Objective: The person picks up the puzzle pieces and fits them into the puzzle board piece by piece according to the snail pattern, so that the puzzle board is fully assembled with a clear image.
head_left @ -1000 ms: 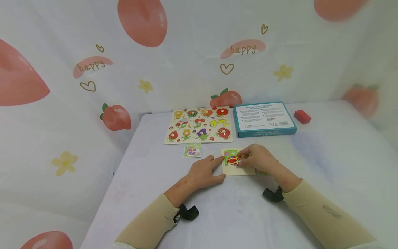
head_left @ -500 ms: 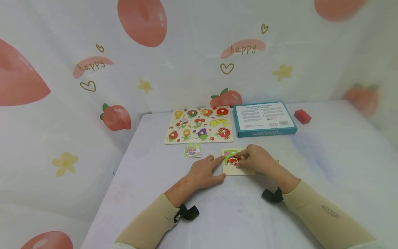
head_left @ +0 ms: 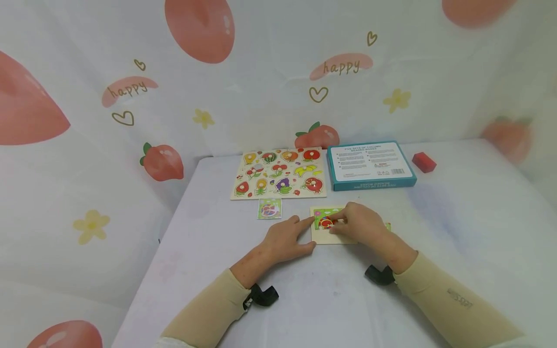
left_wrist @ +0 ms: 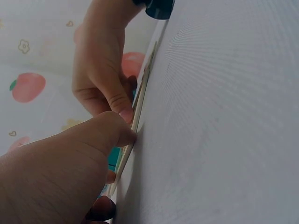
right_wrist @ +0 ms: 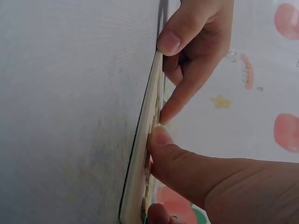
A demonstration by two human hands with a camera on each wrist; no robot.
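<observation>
A small wooden jigsaw board [head_left: 330, 238] with a green picture lies flat on the table. My left hand [head_left: 284, 241] rests along its left side, index finger and thumb extended and touching the edge. My right hand [head_left: 364, 224] reaches over the board from the right, thumb and index finger pinching a red puzzle piece [head_left: 325, 223] low on the picture. In the right wrist view, thin pieces [right_wrist: 148, 163] lie on the board under the right thumb. The right hand hides much of the picture, so I cannot tell how the piece sits.
Behind are a fruit peg puzzle [head_left: 278, 175], a teal box [head_left: 371, 166] and a red block [head_left: 424, 162]. A small picture card [head_left: 269, 209] lies before the peg puzzle. Something green and yellow [head_left: 388, 226] is mostly hidden by the right hand.
The right hand has shifted slightly left over the board, with the red piece at its fingertips. The left hand has stayed at the board's edge.
</observation>
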